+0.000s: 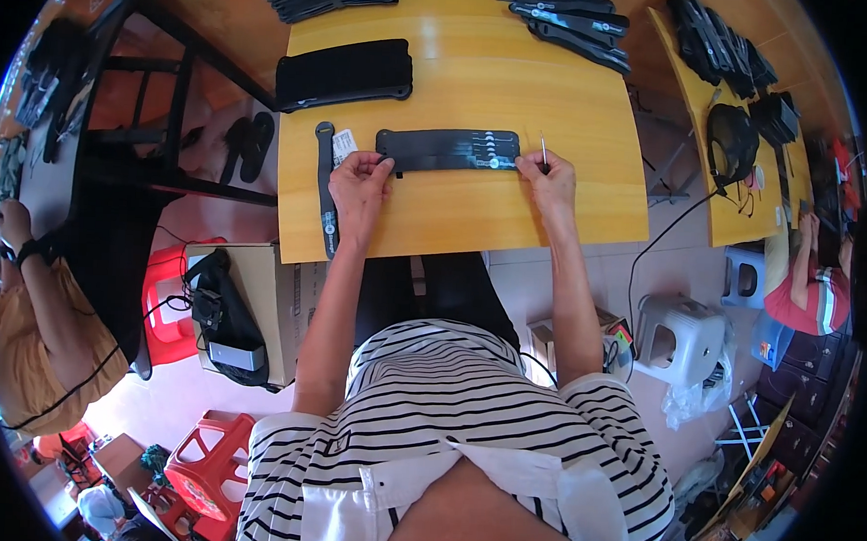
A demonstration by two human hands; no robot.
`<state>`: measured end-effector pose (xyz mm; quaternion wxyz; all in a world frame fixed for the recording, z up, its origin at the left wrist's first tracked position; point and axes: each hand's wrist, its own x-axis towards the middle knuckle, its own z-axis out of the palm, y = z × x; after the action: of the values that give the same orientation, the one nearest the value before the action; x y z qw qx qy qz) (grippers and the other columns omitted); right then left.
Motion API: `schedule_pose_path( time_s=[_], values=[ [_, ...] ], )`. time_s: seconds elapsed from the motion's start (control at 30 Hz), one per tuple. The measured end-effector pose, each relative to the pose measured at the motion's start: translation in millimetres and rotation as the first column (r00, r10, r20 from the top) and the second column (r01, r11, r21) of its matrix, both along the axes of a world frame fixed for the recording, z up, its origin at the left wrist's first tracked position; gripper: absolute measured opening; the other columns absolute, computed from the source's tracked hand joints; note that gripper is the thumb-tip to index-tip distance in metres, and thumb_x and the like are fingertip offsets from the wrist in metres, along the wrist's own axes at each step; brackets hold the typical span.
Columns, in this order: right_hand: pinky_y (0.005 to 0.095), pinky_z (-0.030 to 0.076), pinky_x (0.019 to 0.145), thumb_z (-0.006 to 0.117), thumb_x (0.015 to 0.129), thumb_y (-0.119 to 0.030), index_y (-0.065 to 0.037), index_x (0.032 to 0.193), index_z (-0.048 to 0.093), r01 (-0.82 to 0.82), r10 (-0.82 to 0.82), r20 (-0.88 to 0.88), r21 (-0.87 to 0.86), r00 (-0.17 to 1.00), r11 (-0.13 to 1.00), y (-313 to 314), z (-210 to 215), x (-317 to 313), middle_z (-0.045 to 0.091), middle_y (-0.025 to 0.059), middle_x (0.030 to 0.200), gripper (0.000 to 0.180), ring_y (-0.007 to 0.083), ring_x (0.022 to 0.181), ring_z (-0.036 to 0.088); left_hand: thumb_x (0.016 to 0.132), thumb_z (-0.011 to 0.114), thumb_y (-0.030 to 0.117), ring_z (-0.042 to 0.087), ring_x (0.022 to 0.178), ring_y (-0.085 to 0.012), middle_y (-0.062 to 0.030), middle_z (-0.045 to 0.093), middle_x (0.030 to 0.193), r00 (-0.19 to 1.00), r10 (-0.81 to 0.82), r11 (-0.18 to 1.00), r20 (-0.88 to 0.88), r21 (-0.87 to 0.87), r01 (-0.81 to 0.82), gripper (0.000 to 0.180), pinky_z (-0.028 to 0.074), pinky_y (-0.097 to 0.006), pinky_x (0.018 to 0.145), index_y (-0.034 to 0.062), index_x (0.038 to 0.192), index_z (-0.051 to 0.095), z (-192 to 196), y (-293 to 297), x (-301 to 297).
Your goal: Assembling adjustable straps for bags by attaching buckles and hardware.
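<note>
Table top [475, 214]: glossy varnished wood, smooth, light glare. Long black strap [448, 150]: matt, looks rubbery plastic. Thin tool [543, 150] in right hand [550, 184]: shiny metal

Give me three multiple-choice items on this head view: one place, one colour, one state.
1. Where does the long black strip lie?
A. on the wooden table, between both hands
B. on a red stool
C. on the floor

2. What colour is the flat pad behind the strip?
A. white
B. black
C. red

3. What is the right hand doing?
A. resting flat and empty
B. pinching a thin metal tool upright at the strip's right end
C. hanging below the table

Key: 1 A, the left hand is at its other end; 2 B, it shows dark on the wood; 3 B, the tool rises from the fingers.
</note>
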<state>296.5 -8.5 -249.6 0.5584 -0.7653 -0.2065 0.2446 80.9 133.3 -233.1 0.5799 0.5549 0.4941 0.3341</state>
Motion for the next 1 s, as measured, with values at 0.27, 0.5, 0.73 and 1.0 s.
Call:
schedule_pose_path(
  time_s=[0.27, 0.5, 0.73, 1.0],
  values=[
    [0.0225, 0.034, 0.047, 0.068, 0.074, -0.011, 0.0, 0.067, 0.061, 0.002, -0.002, -0.014, 0.033, 1.0, 0.999, 0.7, -0.4, -3.4, 0.049, -0.0029, 0.055, 0.015, 0.0059, 0.051, 0.041, 0.078, 0.065, 0.006, 0.05, 0.046, -0.0067, -0.0031, 0.056, 0.065, 1.0, 0.011, 1.0, 0.005, -0.025, -0.011, 0.012, 0.039, -0.019, 0.041, -0.0028, 0.084, 0.058, 3.8, -1.1, -0.5],
    [0.0233, 0.034, 0.047, 0.068, 0.073, -0.01, 0.0, 0.068, 0.061, 0.008, -0.008, 0.002, -0.018, 1.0, 1.0, 0.2, 7.8, -6.1, 0.05, -0.0022, 0.055, 0.014, 0.0061, 0.051, 0.043, 0.079, 0.064, 0.006, 0.05, 0.045, -0.0069, -0.0033, 0.057, 0.066, 1.0, 0.011, 1.0, -0.004, -0.005, -0.011, 0.011, 0.039, -0.019, 0.04, -0.0022, 0.084, 0.058, 4.6, -1.5, 0.0],
    [0.0248, 0.037, 0.048, 0.069, 0.072, -0.01, 0.001, 0.069, 0.062, 0.016, -0.012, 0.06, -0.06, 0.998, 0.998, 1.5, 11.6, -7.2, 0.053, 0.0006, 0.054, 0.014, 0.0077, 0.051, 0.046, 0.079, 0.064, 0.006, 0.05, 0.045, -0.007, -0.0033, 0.056, 0.065, 0.999, 0.01, 1.0, -0.031, -0.007, -0.011, 0.011, 0.039, -0.019, 0.04, -0.0021, 0.083, 0.058, 6.8, -1.5, 0.8],
    [0.0258, 0.038, 0.048, 0.069, 0.072, -0.011, 0.001, 0.069, 0.063, 0.034, -0.028, 0.093, -0.064, 0.995, 0.997, 3.5, 6.9, -6.6, 0.054, 0.0018, 0.054, 0.014, 0.0084, 0.051, 0.048, 0.079, 0.064, 0.007, 0.05, 0.044, -0.0076, -0.0036, 0.057, 0.066, 0.999, 0.016, 1.0, -0.036, -0.014, -0.017, 0.012, 0.04, -0.02, 0.04, -0.0027, 0.083, 0.058, 3.6, 0.3, 0.7]
  ],
)
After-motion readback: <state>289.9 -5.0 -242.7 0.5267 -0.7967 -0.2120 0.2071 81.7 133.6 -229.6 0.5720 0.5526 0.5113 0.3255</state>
